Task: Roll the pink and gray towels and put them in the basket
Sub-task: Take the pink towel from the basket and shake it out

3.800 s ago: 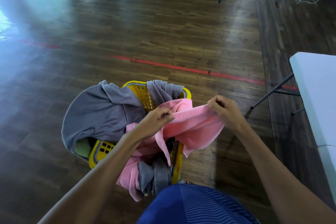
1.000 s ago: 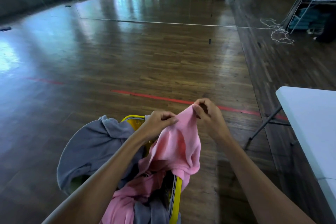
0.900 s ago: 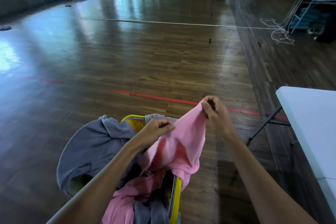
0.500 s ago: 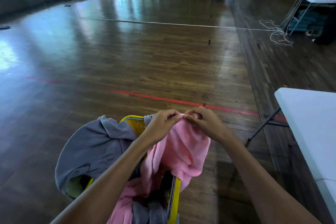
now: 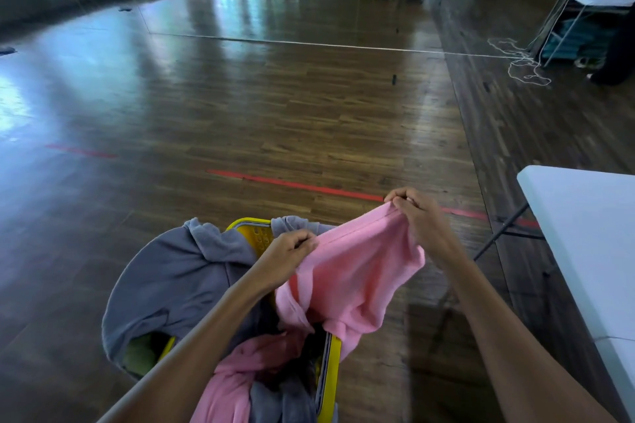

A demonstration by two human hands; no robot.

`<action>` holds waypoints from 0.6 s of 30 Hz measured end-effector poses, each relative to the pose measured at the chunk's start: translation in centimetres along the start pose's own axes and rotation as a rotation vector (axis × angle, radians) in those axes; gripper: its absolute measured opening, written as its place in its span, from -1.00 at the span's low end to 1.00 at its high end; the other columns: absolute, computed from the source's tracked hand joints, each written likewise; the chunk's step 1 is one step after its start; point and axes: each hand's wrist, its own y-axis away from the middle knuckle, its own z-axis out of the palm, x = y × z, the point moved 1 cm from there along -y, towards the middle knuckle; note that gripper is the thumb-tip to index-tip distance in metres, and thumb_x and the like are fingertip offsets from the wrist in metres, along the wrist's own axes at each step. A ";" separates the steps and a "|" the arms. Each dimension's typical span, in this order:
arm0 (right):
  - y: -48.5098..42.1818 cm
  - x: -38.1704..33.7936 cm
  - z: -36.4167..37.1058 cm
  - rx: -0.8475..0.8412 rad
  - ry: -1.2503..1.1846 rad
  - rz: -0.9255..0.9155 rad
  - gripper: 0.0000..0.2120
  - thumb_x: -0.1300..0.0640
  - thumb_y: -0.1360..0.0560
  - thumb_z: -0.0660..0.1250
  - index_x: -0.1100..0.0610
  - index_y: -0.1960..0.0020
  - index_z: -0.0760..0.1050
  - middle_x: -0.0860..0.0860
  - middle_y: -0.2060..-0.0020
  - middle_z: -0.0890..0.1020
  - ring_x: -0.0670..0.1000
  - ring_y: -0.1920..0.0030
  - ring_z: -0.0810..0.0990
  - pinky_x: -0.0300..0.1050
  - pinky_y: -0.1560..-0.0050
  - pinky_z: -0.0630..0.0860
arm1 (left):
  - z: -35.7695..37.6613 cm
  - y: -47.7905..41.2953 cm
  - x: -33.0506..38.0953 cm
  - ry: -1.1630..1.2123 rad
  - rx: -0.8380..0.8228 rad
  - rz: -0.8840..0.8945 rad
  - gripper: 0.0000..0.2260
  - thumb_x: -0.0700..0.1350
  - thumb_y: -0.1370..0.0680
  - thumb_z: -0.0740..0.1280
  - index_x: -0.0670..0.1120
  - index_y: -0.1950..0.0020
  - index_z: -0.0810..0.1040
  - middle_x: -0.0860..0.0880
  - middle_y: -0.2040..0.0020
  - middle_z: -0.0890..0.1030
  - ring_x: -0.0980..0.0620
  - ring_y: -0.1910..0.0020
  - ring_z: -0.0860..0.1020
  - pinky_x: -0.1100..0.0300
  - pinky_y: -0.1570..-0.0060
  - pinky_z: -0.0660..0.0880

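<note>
Pink towel [image 5: 354, 271] held stretched above the yellow basket [image 5: 330, 374]; left hand [image 5: 288, 256] and right hand [image 5: 417, 215] both grip its top edge. Gray towel [image 5: 178, 278] drapes the basket's left rim. White desk [image 5: 584, 233] stands right of basket.

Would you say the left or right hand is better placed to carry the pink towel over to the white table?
Probably the right hand: it pinches the pink towel on the side nearer the white table; the left hand is over the basket.
</note>
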 end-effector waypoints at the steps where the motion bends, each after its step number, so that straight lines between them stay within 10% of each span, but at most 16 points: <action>1: 0.0 0.0 -0.2 -0.019 0.039 -0.017 -0.81 0.14 -0.58 0.25 -0.03 0.11 0.60 -0.12 0.10 0.66 -0.15 0.04 0.56 -0.28 -0.01 0.39 | -0.1 0.1 -0.2 0.002 0.024 -0.009 -0.74 0.01 -0.54 0.24 -0.15 0.24 0.46 0.07 0.31 0.41 0.17 0.28 0.34 0.13 0.21 0.31; 6: 0.6 -1.3 2.3 -0.316 0.187 -0.046 -0.68 -0.27 -0.36 0.44 -0.13 -0.03 0.67 -0.27 0.04 0.68 -0.31 -0.04 0.59 -0.29 -0.11 0.47 | 0.7 -1.0 3.6 -0.001 0.018 0.091 -0.73 -0.17 -0.63 0.25 0.01 0.27 0.42 0.20 0.39 0.40 0.26 0.34 0.34 0.31 0.25 0.28; 11: 0.5 -0.9 3.4 -0.315 0.140 -0.082 -0.89 -0.08 -0.44 0.46 -0.06 0.18 0.63 -0.11 0.28 0.67 -0.17 0.24 0.59 -0.04 0.12 0.54 | 1.0 -1.6 4.4 0.044 0.001 0.135 -0.81 -0.19 -0.62 0.26 -0.16 0.19 0.51 0.06 0.30 0.43 0.19 0.27 0.35 0.32 0.22 0.30; 18: 0.6 -1.9 2.1 -0.213 0.091 -0.121 -0.90 0.21 -0.57 0.32 0.21 0.11 0.51 0.03 0.38 0.60 -0.15 0.43 0.55 -0.35 0.32 0.42 | 0.4 -1.1 2.2 -0.074 -0.038 0.081 -0.77 -0.14 -0.62 0.23 0.08 0.22 0.45 0.21 0.31 0.45 0.27 0.27 0.39 0.23 0.17 0.35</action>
